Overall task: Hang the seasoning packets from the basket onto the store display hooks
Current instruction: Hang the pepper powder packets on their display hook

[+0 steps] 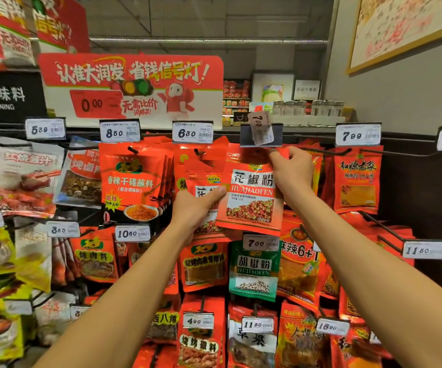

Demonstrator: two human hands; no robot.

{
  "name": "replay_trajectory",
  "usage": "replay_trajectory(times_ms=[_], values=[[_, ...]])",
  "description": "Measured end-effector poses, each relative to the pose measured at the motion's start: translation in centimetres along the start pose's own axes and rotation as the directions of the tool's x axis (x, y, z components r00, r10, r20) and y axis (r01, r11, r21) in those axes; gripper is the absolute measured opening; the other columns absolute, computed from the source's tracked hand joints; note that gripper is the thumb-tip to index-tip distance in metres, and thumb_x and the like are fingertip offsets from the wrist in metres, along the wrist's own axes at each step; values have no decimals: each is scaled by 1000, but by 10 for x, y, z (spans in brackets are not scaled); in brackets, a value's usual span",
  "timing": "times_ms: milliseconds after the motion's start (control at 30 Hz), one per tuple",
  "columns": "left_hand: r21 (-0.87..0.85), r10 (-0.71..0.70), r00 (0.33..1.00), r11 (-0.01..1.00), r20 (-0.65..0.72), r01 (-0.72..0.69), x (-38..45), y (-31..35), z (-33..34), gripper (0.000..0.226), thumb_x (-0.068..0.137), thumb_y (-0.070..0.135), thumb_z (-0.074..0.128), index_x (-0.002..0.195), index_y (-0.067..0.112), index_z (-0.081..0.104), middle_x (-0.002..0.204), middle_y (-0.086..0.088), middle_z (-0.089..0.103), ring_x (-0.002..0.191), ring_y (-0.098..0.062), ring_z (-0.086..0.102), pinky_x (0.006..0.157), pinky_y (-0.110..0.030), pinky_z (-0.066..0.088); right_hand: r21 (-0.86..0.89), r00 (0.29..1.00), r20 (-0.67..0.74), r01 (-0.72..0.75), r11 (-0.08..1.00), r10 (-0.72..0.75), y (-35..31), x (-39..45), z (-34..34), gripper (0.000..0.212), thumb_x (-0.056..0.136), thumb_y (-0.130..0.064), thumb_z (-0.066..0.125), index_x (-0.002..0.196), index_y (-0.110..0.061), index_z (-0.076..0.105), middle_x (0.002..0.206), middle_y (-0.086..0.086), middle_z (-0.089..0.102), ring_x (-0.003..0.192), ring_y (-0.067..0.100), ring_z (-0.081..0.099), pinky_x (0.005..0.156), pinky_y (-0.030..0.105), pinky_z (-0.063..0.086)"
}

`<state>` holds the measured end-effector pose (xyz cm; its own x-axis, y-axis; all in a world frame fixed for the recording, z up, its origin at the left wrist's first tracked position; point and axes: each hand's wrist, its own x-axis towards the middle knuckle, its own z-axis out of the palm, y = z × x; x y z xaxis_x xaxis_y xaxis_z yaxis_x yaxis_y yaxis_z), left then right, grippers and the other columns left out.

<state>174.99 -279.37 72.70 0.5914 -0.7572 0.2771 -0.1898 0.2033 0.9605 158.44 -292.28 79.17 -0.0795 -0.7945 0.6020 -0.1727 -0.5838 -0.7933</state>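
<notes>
Two hands at the seasoning rack

The right hand [290, 166] pinches the top of a red Huajiaofen packet [251, 197] just under the tilted 7.00 price tag [261, 128] — the left hand [196, 208] grips more packets [204, 192] beside it.

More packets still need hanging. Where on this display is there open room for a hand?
Bare dark panel right of the 7.99 packets, above the 11.50 tag. Elsewhere packets overlap, tightest around the huajiaofen packet both hands hold: left hand, right hand.
</notes>
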Motion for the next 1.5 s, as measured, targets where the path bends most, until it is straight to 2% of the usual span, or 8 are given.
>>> replay_trajectory(times_ms=[300, 433, 633, 1033, 1167, 1333, 1433, 1500], values=[[49, 67, 997, 997, -42, -65, 6, 0, -6, 30, 76, 45, 85, 88, 18, 78, 81, 8, 79, 80, -16, 76, 85, -43, 59, -103, 997, 31, 68, 992, -65, -7, 9, 13, 27, 86, -28, 70, 74, -5, 67, 72, 8, 68, 69, 29, 59, 62, 42, 47], [106, 105, 990, 990, -99, -94, 8, -8, -22, 26, 79, 46, 82, 81, 21, 76, 71, 13, 75, 66, -6, 70, 67, -31, 52, -31, 999, 20, 42, 999, -41, 1, 5, 14, 39, 87, -26, 68, 56, -19, 45, 55, -8, 51, 53, 11, 43, 53, 35, 31], [116, 132, 988, 986, -78, -123, 10, -9, -24, 19, 83, 42, 80, 87, 24, 77, 83, 9, 79, 78, -13, 75, 76, -35, 56, 303, 967, 221, -194, 933, 129, 16, -1, 7, 23, 83, -29, 80, 72, -19, 62, 68, 1, 73, 67, 25, 75, 66, 47, 62], [101, 140, 989, 986, -44, -135, 10, -15, -32, 15, 86, 39, 78, 88, 24, 76, 83, 13, 78, 75, -8, 75, 71, -32, 56, -298, 982, 142, -77, 952, 124, 36, 72, 56, 41, 84, -57, 72, 71, -22, 56, 83, -1, 63, 80, 24, 61, 65, 34, 45], [87, 164, 985, 982, 60, -169, 7, -14, -18, 17, 88, 36, 77, 97, 22, 77, 91, 9, 79, 84, -11, 76, 78, -33, 58, -382, 964, 160, -136, 914, 211, 43, 83, 65, 50, 87, -60, 68, 96, -11, 64, 102, 9, 67, 90, 29, 63, 70, 39, 50], [10, 79, 991, 997, 107, -80, 11, -6, 3, 34, 91, 51, 67, 100, 19, 75, 92, 5, 80, 88, -15, 76, 89, -42, 59, -94, 991, 66, -111, 989, 117, 41, 55, 39, 41, 94, -40, 64, 124, -12, 60, 119, 8, 64, 108, 26, 61, 83, 34, 44], [22, 25, 988, 999, 150, -28, 16, 3, 24, 46, 91, 59, 62, 100, 16, 75, 94, -3, 80, 92, -25, 76, 95, -49, 56, 462, 893, 431, -343, 818, 131, 36, 18, 7, 29, 88, -41, 63, 104, -18, 72, 90, 6, 65, 78, 20, 64, 66, 34, 48], [-2, 31, 978, 1000, 207, -31, 19, 10, 37, 40, 92, 56, 63, 99, 18, 74, 94, -2, 80, 91, -23, 76, 94, -48, 57, 475, 831, 555, -359, 803, 43, 35, 3, -7, 31, 86, -49, 63, 98, -24, 77, 88, 9, 70, 81, 24, 71, 68, 36, 57]])
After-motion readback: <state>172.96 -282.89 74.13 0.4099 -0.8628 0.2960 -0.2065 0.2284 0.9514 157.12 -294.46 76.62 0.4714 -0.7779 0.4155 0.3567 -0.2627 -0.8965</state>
